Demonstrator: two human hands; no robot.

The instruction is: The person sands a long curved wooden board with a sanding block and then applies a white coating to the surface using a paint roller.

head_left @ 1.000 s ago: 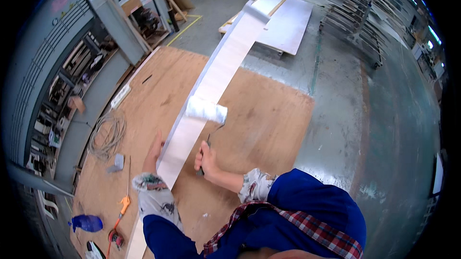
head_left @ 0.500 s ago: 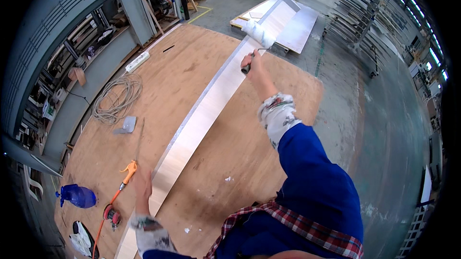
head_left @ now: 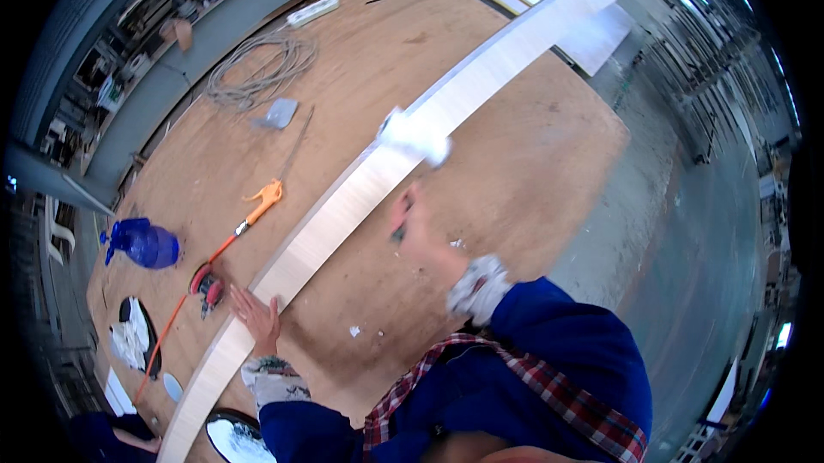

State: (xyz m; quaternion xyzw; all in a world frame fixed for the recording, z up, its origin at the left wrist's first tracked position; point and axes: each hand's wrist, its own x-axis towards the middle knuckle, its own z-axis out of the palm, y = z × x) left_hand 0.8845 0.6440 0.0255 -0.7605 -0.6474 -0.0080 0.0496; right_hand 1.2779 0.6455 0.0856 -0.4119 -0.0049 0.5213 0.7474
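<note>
A long pale wood-grain strip (head_left: 339,223) runs diagonally across the brown wooden tabletop, from near left to far right. My left hand (head_left: 256,319) lies on its near part, fingers stretched out. My right hand (head_left: 419,229), smeared by motion, is closed round the dark handle of a paint roller. The white, fluffy paint roller (head_left: 415,139) rests across the middle of the strip. Close to my left hand sits a small red and black tool (head_left: 206,287), apparently a sander. At the bottom, a round dish (head_left: 239,435) with white contents is partly hidden by my left sleeve.
To the left lie an orange air blow gun (head_left: 268,194) on an orange hose, a blue spray bottle (head_left: 148,244) and a dark dish with a white cloth (head_left: 130,334). Coiled cable (head_left: 266,72) lies farther back. Another person's hand (head_left: 142,441) shows at the lower left edge.
My right hand has drawn the roller back toward me, from the far part of the strip to its middle. My left hand has come from beside the strip onto it. The view has shifted.
</note>
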